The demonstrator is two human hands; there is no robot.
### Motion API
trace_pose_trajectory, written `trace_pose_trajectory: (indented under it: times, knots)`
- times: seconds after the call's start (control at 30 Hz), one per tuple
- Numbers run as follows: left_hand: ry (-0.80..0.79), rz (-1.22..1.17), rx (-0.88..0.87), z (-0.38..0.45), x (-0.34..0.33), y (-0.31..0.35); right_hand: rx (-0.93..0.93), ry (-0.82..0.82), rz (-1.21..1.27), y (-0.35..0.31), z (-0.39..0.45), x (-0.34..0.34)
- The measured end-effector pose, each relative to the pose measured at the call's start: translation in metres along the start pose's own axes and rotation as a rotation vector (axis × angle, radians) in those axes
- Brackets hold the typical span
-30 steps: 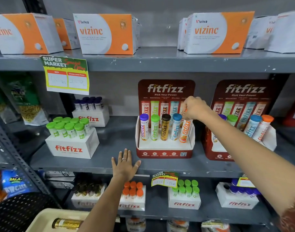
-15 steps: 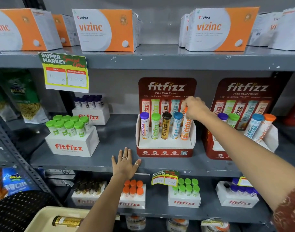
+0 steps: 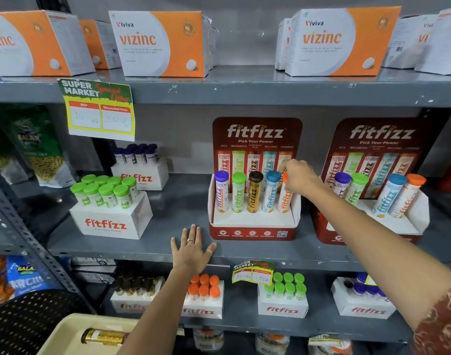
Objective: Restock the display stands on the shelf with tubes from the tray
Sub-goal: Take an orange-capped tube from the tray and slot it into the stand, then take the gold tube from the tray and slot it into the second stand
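Two red fitfizz display stands sit on the middle shelf. The centre stand (image 3: 255, 230) holds a purple-, a green-, a brown- and a blue-capped tube, plus an orange tube (image 3: 284, 199) in its rightmost slot. My right hand (image 3: 298, 175) grips the top of that orange tube. My left hand (image 3: 192, 249) lies flat with fingers spread on the shelf edge in front of the stand. The right stand (image 3: 408, 226) holds purple, green, blue and orange tubes, with its middle slot bare. A beige tray (image 3: 65, 336) at the bottom left carries a gold tube (image 3: 104, 336) lying on its side.
White fitfizz boxes with green-capped (image 3: 109, 216) and dark blue-capped tubes (image 3: 139, 172) stand to the left on the same shelf. Vizinc cartons (image 3: 162, 44) fill the top shelf. More tube boxes line the lower shelf. A black perforated basket (image 3: 19, 324) sits at the bottom left.
The orange tube has gone lower into the rightmost slot of the centre stand, with my right hand following it down. My left hand has stayed on the shelf edge.
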State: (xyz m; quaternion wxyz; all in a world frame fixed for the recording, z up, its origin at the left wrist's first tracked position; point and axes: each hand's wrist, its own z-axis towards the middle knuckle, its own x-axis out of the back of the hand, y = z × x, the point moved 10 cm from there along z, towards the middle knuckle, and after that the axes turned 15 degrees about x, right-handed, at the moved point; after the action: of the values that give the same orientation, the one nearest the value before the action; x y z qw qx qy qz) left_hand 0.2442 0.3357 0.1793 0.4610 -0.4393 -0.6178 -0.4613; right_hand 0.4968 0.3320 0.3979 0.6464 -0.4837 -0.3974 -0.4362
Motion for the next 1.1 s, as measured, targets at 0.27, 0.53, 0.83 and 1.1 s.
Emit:
trace_pose_trajectory:
  times: [0.27,0.53,0.83,1.1]
  knots:
    - [0.080,-0.126,-0.017,-0.011,0.018,-0.003,0.022,0.207,-0.099,-0.026,-0.003,0.012]
    - [0.422,-0.322,0.006,-0.043,0.059,-0.082,0.424,0.416,-0.029,-0.151,-0.020,-0.030]
    - [0.272,-0.266,0.344,-0.075,-0.017,-0.253,0.753,0.183,0.155,-0.296,-0.049,-0.176]
    - [0.136,-0.250,0.532,-0.108,-0.087,-0.351,0.908,-0.121,0.106,-0.378,-0.084,-0.319]
